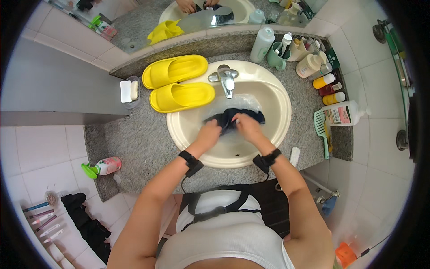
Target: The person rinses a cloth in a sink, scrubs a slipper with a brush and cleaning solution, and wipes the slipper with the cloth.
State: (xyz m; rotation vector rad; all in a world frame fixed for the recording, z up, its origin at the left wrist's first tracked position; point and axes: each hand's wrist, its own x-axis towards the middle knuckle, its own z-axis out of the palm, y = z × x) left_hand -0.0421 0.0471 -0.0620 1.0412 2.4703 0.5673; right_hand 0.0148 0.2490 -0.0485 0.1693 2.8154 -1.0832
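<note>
A wet, dark navy cloth (251, 115) lies bunched in the cream oval sink (283, 101), below the chrome faucet (227, 80); its exact kind does not show. My left hand (209, 133) is closed on the cloth's left end, fingers partly hidden by the fabric. Beside it, my right hand (247, 127) grips the middle of the cloth, slightly smeared by motion. Cloudy water shows around the cloth. Both of my wrists wear black straps with small boxes.
Two yellow slippers (181, 97) rest on the counter, overlapping the sink's left rim. A soap dish (130, 92) stands farther left, a spray bottle (107, 166) near left. Bottles and a green cup (277, 59) line the back right; a light-green slotted scoop (320, 125) lies right.
</note>
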